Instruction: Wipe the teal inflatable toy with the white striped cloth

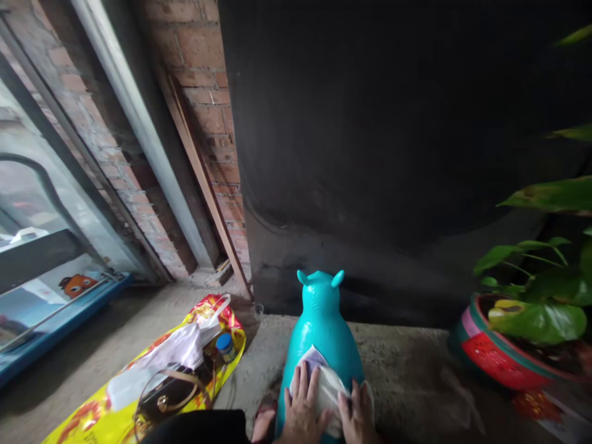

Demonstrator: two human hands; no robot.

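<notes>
A teal inflatable animal toy (pixel 320 320) with two small ears stands on the concrete floor, facing the black wall. A white cloth (pixel 327 382) lies across its back. My left hand (pixel 303 408) rests flat on the cloth with fingers spread. My right hand (pixel 357 414) presses on the cloth's right part, fingers slightly curled over it. Both hands lie side by side at the bottom of the view.
A yellow and red bag (pixel 139 382) lies on the floor at left with a white plastic bag, a blue-capped bottle (pixel 226 346) and a dark handbag on it. A potted green plant (pixel 531 333) stands at right. Brick wall and glass door at left.
</notes>
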